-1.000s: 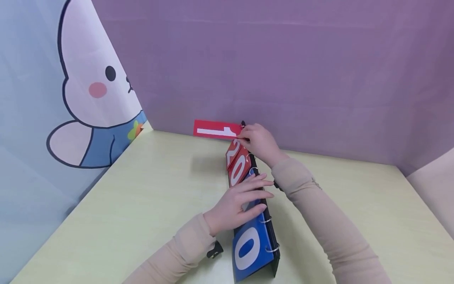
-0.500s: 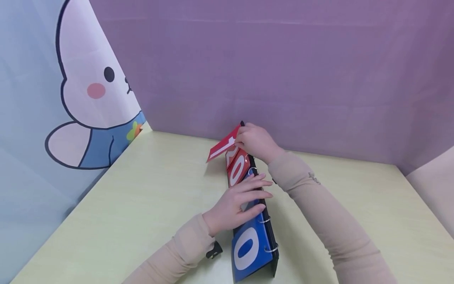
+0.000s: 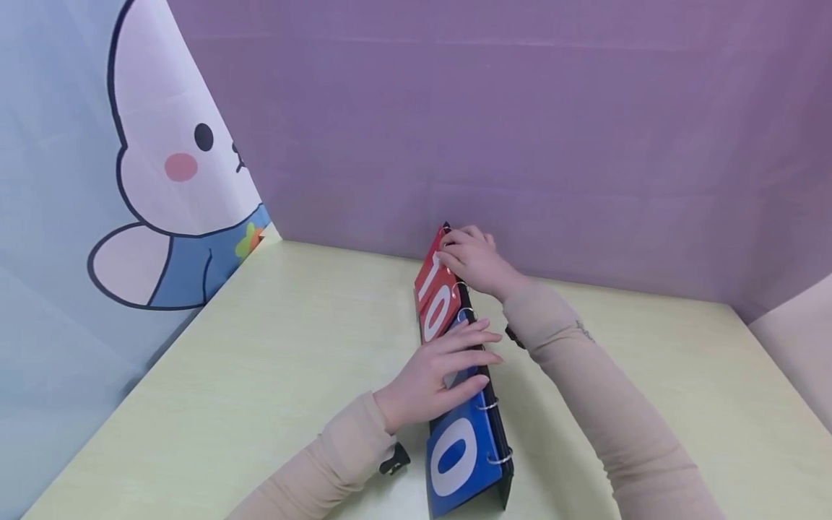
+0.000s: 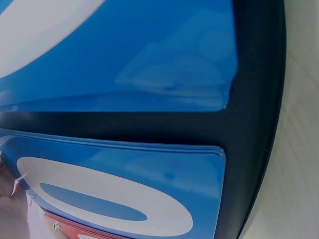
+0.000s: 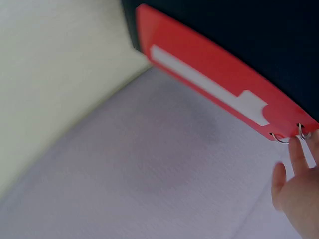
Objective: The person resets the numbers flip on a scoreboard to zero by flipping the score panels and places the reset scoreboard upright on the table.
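A flip scoreboard (image 3: 499, 427) with black backing and metal rings stands tent-like on the table. At its far end hangs a red card with a 1 (image 3: 425, 270), beside a red card with a 0 (image 3: 436, 313). My right hand (image 3: 479, 261) rests at the top edge by the red 1 card's rings, fingers fairly straight. My left hand (image 3: 432, 379) lies across the middle with spread fingers, partly covering a blue card. Nearest is a blue card with a 0 (image 3: 479, 440). In the right wrist view, a red card with a 1 (image 5: 199, 55) hangs against the black board.
The pale table (image 3: 292, 347) surrounds the scoreboard. A purple cloth wall (image 3: 520, 130) rises close behind its far end. On the left hangs a light blue cloth with a cartoon animal (image 3: 152, 173). Dark strap buckles (image 3: 393, 459) sit at the wrists.
The red 1 card has swung down from sticking out left to lying flat over the red 2 card, which is now covered. My right hand's fingers have loosened; my left hand stays put.
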Available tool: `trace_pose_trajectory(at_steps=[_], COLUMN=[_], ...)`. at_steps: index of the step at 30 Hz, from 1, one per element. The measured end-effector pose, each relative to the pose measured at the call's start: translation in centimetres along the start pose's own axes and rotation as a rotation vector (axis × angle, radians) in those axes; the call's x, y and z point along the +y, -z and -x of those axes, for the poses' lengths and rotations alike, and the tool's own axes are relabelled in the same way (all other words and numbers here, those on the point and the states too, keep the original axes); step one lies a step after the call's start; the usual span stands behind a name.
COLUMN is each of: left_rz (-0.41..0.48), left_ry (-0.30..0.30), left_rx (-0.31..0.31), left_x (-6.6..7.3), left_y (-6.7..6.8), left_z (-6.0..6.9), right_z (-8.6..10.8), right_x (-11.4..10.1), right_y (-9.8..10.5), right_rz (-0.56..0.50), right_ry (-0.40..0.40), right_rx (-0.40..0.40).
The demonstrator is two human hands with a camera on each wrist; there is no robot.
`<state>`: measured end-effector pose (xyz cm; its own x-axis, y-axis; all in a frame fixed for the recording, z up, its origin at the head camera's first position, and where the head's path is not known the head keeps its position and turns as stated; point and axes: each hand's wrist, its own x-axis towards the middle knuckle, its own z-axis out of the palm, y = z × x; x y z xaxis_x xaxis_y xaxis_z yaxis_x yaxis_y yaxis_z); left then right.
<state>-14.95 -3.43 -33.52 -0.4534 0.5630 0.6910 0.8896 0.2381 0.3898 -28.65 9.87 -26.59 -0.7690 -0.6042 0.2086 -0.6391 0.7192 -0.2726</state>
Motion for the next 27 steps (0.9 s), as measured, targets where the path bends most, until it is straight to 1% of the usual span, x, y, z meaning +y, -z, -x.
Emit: trace_pose_trajectory(at_steps=[2, 4, 7, 8, 10, 14, 18, 21, 23, 24, 27], left_rz=[-0.005, -0.013, -0.019, -0.02, -0.019, -0.016, -0.01, -0.007, -0.011, -0.013, -0.019], left_ry=[-0.007, -0.015, -0.01, -0.005, 0.006, 0.017, 0.018, 0.019, 0.023, 0.026, 0.031], left_rx=[0.008, 0.013, 0.008, 0.004, -0.005, -0.012, -0.012, -0.014, -0.017, -0.019, -0.023], left_x=[0.0, 0.0, 0.0, 0.0, 0.0, 0.1, 0.2, 0.1, 0.2, 0.2, 0.2], left_y=[0.0, 0.0, 0.1, 0.1, 0.2, 0.2, 0.0, 0.0, 0.0, 0.0, 0.1], left_z=[0.0, -0.1, -0.2, -0.2, -0.2, -0.2, -0.2, -0.2, -0.2, -0.2, -0.2], right_z=[0.0, 0.2, 0.6, 0.8, 1.2, 2.2, 3.3, 4.0, 4.4, 4.6, 5.2], right_x=[0.5, 1.1, 2.1, 2.4, 3.1, 4.1, 4.8, 5.3, 5.4, 5.5, 5.6], right_y=[-0.1, -0.2, -0.6, -0.8, -1.5, -3.5, -5.5, -6.4, -6.8, -6.9, -7.3], right_rz=[-0.114, -0.279, -0.537, -0.608, -0.747, -0.998, -1.207, -1.349, -1.463, -1.511, -1.625], right_ry=[-0.011, -0.053, -0.159, -0.205, -0.286, -0.418, -0.506, -0.576, -0.61, -0.612, -0.575], right_rx=[0.032, 0.085, 0.181, 0.198, 0.204, 0.121, 0.002, -0.068, -0.077, -0.075, -0.035])
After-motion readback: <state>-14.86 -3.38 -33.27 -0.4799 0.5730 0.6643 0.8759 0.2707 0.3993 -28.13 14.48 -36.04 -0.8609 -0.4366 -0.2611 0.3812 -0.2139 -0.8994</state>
